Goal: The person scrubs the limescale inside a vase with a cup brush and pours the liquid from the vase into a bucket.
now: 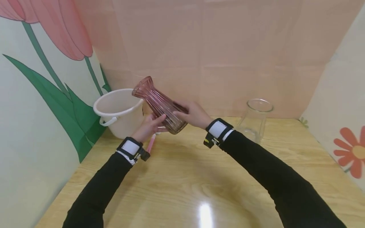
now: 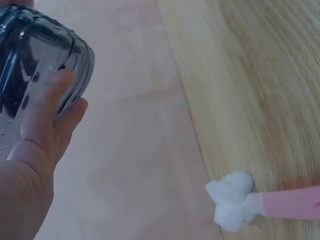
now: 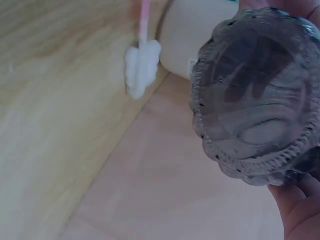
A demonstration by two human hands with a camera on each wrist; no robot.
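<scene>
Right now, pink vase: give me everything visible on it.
The pink vase is ribbed, tinted see-through glass with a flared mouth, narrow neck and wider rounded base. It is held off the wooden table, tilted so its mouth points up-left over the rim of the white bucket. The left hand grips its lower body from below; the right hand grips it from the side. Small droplets or specks show at its base.

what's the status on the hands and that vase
Left hand and right hand both grip the pink vase, tilted, mouth over the bucket. Brush lies on table below. Nothing in the way.
</scene>
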